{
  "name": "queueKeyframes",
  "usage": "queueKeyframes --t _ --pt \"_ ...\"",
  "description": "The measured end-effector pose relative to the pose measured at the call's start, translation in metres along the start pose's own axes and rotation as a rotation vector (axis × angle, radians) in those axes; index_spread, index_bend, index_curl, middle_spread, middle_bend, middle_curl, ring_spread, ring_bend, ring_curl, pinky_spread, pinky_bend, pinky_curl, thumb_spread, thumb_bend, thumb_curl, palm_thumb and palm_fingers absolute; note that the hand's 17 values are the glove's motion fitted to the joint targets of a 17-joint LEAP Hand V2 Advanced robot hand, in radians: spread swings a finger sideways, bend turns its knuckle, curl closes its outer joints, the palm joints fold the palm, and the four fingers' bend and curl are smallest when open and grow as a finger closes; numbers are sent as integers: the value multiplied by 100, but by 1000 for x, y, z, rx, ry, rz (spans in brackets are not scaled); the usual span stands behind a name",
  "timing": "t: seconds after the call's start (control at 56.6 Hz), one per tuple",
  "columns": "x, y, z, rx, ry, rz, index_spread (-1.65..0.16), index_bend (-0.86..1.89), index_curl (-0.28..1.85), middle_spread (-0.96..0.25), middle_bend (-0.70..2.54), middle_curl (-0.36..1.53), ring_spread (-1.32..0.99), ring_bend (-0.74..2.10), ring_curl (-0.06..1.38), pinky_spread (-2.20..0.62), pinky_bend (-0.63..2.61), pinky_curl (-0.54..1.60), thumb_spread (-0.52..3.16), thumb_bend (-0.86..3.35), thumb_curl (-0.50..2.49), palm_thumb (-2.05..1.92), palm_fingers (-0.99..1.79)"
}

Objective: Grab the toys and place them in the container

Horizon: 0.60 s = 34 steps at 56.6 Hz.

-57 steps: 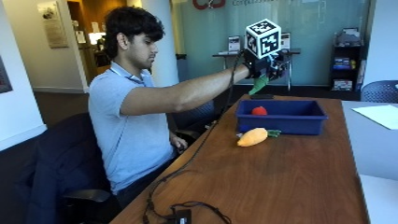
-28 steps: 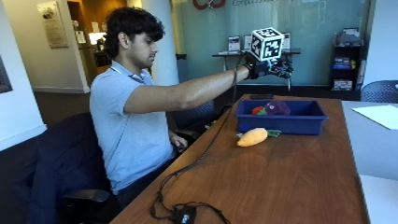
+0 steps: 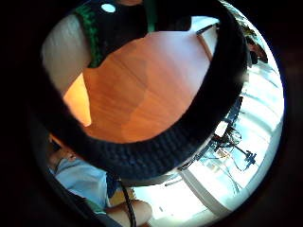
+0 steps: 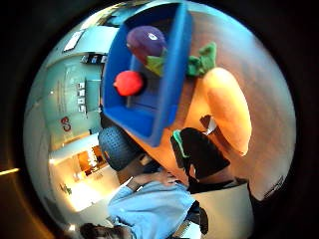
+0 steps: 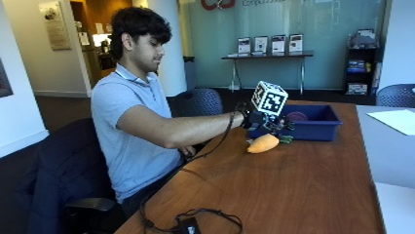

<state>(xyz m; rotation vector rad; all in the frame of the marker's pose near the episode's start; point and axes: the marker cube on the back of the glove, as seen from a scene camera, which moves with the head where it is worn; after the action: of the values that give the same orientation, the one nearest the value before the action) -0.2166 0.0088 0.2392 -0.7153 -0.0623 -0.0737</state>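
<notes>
An orange carrot toy (image 5: 262,144) with green leaves lies on the wooden table just in front of the blue container (image 5: 319,131). My gloved right hand (image 5: 259,119) hovers right above the carrot's blunt end, fingers hanging relaxed and holding nothing. A purple toy (image 5: 297,116) shows inside the container. In the thumb side palm view the carrot (image 4: 227,107) lies close beside the container wall (image 4: 172,84). A purple toy (image 4: 145,40) and a red toy (image 4: 128,82) sit inside, and one gloved finger (image 4: 197,152) reaches toward the carrot.
A white sheet of paper (image 5: 395,119) lies at the table's far right. A black cable (image 5: 195,219) trails across the near end of the table (image 5: 292,195). Office chairs (image 5: 198,100) stand behind the table.
The hand held a green-topped toy above the container, let it drop in, then came down and back toward the carrot. The purple toy now lies in the container.
</notes>
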Motion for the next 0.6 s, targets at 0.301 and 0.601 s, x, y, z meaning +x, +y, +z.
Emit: queueKeyframes --t 0.301,0.601 --pt "-1 -11 65 -38 55 -44 -26 6 17 7 15 23 2 18 20 5 108 34 151 5 34 15 -26" --pt "2 -12 44 239 -56 -122 -27 13 4 2 47 37 -20 107 48 -30 129 42 153 42 56 78 66"
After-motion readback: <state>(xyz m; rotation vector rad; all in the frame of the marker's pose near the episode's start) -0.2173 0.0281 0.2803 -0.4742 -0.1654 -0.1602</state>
